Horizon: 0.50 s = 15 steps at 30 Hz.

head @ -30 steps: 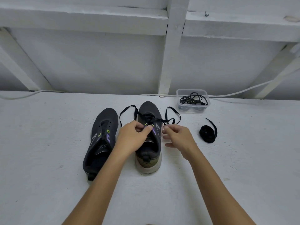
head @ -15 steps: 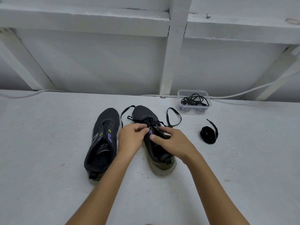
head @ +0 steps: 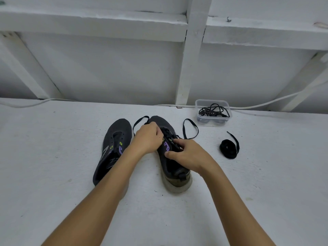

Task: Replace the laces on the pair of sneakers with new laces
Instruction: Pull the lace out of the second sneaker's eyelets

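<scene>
White floor; both hands curled: left hand pinches lace; right hand grips sneaker.

White painted surface w/ rough, speckled texture spreads under and around the hands. Beyond them, white wall w/ horizontal beam, upright post, diagonal braces. White cable runs along wall base. Light soft, even
</scene>
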{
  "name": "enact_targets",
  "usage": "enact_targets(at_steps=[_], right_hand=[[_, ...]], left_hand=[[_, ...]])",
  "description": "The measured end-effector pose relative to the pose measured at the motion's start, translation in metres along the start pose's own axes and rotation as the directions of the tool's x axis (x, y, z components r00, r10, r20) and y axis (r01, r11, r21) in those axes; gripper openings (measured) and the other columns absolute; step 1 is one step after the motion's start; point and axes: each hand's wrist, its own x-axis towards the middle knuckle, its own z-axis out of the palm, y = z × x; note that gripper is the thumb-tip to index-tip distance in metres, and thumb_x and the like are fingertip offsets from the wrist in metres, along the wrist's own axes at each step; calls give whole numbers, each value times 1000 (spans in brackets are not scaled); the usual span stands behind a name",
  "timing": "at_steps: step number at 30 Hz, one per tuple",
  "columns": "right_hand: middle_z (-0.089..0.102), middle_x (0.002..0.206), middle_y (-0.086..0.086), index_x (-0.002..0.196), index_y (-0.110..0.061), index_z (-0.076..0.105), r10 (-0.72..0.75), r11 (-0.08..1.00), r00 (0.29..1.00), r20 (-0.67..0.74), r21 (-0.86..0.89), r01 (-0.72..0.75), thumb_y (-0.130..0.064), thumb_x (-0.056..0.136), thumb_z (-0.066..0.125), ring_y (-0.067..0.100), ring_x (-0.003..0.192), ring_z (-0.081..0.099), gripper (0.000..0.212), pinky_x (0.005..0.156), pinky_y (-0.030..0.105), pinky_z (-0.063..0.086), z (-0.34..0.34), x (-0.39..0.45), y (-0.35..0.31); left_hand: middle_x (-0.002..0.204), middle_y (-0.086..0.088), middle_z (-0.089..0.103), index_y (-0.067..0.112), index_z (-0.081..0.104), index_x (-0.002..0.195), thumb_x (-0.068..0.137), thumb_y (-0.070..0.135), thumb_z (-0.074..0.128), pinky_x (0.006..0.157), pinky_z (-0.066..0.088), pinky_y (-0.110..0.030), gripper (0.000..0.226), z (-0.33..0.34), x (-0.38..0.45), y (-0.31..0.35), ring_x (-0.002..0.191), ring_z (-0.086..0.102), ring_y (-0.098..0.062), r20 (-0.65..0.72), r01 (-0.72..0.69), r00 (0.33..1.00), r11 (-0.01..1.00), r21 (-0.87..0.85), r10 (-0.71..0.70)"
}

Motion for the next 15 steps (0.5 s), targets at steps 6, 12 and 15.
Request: enact_targets(at_steps=[6,12,15], right_hand=[[74,96,-16,112,-40,71,4,999,1000,-13,34,-4,-39,81,72,5,93,70,31,93,32,56,2,-2,1],[74,94,-12,105,-37,71,10,999,1000,-28,42,-9,-35,84,68,8,90,70,21,90,35,58,4,-4,-2],[74,94,-13,100,-39,70,9,997,999,-53,71,-6,-34,85,70,7,90,70,16,91,34,58,7,-5,-2]], left_hand=[[86,6,71,21,67,87,94,30,64,75,51,-23,12,3,-6,-10,84,67,-8,-40,65,996,978,-198,-75],[92,5,71,24,64,86,95,30,64,85,52,-33,11,14,-9,-6,89,65,-15,-127,53,989,988,-142,-71],[97,-2,70,16,57,97,102,31,46,87,54,-44,20,9,-3,-7,91,66,-22,-85,46,995,988,-147,-59]])
